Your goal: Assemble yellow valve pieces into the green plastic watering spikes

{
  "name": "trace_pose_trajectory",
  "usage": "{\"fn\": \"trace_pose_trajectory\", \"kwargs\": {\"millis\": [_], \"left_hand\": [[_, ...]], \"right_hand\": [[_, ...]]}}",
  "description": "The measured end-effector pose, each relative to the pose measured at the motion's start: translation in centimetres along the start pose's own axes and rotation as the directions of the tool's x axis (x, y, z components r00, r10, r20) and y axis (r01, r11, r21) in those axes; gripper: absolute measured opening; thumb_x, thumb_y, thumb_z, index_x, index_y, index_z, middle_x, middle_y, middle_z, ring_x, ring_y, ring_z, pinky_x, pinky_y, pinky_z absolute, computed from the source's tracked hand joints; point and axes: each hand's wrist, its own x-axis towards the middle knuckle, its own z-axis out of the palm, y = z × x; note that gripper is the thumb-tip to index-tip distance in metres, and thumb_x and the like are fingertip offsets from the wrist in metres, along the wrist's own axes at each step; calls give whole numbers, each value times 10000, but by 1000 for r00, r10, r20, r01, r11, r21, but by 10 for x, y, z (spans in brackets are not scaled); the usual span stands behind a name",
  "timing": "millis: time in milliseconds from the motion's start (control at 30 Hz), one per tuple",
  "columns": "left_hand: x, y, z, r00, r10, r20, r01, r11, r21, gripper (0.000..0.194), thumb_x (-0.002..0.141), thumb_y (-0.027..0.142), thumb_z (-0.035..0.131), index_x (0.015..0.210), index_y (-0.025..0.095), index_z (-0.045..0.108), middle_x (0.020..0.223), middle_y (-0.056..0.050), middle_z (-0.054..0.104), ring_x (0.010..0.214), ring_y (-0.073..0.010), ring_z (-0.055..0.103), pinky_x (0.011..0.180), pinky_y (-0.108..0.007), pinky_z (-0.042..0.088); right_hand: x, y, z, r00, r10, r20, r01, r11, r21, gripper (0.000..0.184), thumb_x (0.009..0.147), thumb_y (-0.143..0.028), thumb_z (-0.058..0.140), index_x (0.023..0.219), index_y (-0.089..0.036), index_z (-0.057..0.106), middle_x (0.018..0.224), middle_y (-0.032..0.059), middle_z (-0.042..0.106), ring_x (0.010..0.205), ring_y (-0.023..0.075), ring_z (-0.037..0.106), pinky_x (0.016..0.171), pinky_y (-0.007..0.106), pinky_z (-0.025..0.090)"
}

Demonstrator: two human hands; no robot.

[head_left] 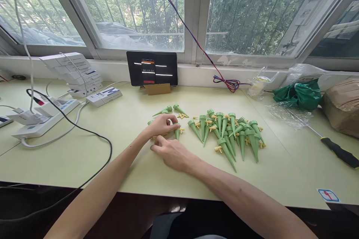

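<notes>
My left hand (pixel 165 124) is closed at the cap of a green plant watering spike (pixel 177 134), which points toward me with a yellow valve (pixel 182 130) at its side. Just below it, my right hand (pixel 173 153) has its thumb and fingers pinched together; whatever lies between them is hidden. Behind the hands lie a few more green spikes (pixel 180 109) and a small group of loose yellow valves (pixel 183 115). Another green cap (pixel 150 122) peeks out left of my left hand.
To the right spreads a pile of green spikes (pixel 230 127) with yellow valves. A tablet (pixel 168 68) showing a timer stands by the window. White boxes (pixel 78 71) and a power strip (pixel 47 123) are left; a screwdriver (pixel 338 152), green bag (pixel 298 95) and brown parcel (pixel 342 106) are right.
</notes>
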Motion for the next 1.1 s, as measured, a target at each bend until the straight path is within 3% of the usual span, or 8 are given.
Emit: {"fn": "trace_pose_trajectory", "kwargs": {"millis": [200,400,533,633,767,900,1100], "left_hand": [[1,-4,0,999,-9,-35,8,999,-46,338,805,524,622,785,191,674,572,22,523,492,-111,420,461,-232,328],[2,-6,0,993,-14,-119,2,995,-101,346,817,525,608,772,186,659,676,10,594,523,-104,457,484,-224,358],[1,-7,-1,994,11,-107,-26,989,-142,227,791,399,625,759,176,643,629,21,575,516,-104,456,476,-220,349],[1,-10,-1,992,63,-108,-75,991,-115,125,731,281,625,781,173,661,744,5,650,584,-118,507,519,-223,385],[3,-12,0,981,118,-153,-127,990,-55,178,795,296,551,788,171,678,791,-3,671,607,-115,502,557,-228,400],[4,-13,2,975,139,-173,-138,990,13,278,859,406,546,780,173,674,730,6,643,545,-96,427,528,-232,366],[4,-11,4,965,197,-171,-175,975,139,315,899,440,527,776,185,665,765,-7,651,595,-118,471,589,-257,392]], "right_hand": [[-4,5,-5,998,50,-46,-47,997,60,365,787,12,397,1049,-177,566,1102,79,559,582,116,454,519,256,343],[-4,13,-3,981,78,-178,-38,976,215,435,818,34,357,1129,-185,568,1064,74,531,688,132,489,591,244,420],[-2,25,1,929,136,-343,0,930,368,349,874,17,333,1041,-174,574,1065,92,506,880,161,526,726,255,485],[-3,37,0,884,191,-427,15,901,435,283,926,-40,352,1043,-178,569,1091,103,499,941,171,540,795,280,503],[-6,54,-6,834,255,-489,-2,888,461,244,980,-108,360,1054,-205,571,1084,96,539,994,179,565,860,306,500],[-11,64,-15,802,306,-513,-59,895,442,207,1005,-163,370,1032,-198,573,1046,93,583,931,185,590,811,302,494],[-31,63,-28,780,416,-468,-222,882,416,153,999,-239,434,991,-184,577,967,73,577,713,153,554,685,269,457]]}}
